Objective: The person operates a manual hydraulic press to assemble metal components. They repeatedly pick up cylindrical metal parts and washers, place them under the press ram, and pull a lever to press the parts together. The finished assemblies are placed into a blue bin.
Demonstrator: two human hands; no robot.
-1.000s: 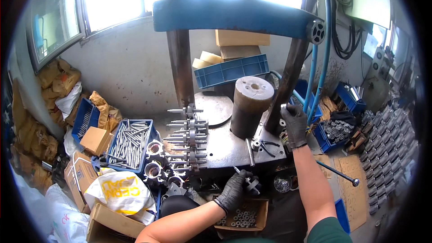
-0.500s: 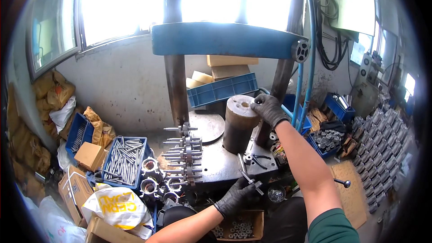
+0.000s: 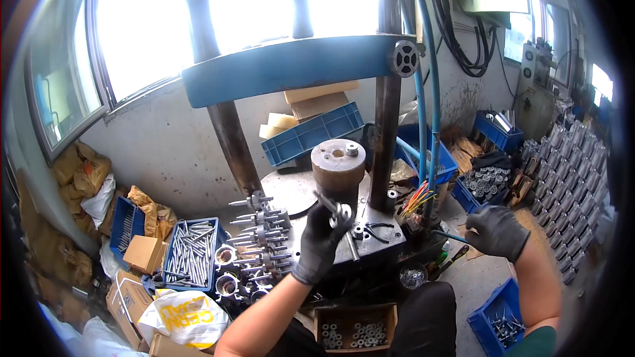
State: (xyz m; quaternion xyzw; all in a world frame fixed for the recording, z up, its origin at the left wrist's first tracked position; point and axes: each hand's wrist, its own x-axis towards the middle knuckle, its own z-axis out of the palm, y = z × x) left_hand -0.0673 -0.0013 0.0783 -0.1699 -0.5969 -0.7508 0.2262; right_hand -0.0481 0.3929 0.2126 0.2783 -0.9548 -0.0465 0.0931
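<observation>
My left hand (image 3: 316, 244), in a dark glove, is closed around a metal shaft (image 3: 352, 246) with a round collar. It holds the shaft tilted in front of a thick steel cylinder (image 3: 338, 170). A small metal ring (image 3: 352, 149) lies on the cylinder's top, beside a central hole. Off to the right, my gloved right hand (image 3: 501, 233) is curled at the end of a thin blue lever (image 3: 450, 235); the fingers hide the lever's tip. Several shafts with round discs (image 3: 264, 231) stand in a row left of the cylinder.
A blue press beam (image 3: 291, 69) spans above the cylinder. Pliers (image 3: 377, 231) lie on the press table. Loose shafts fill a blue bin (image 3: 192, 254) at left. A box of small rings (image 3: 355, 330) sits at my knees, a blue bin of bolt-like parts (image 3: 499, 317) at right.
My right hand has left the cylinder's top and moved right to the lever, leaving the ring behind. My left hand has lifted the shaft toward the cylinder. The view has shifted.
</observation>
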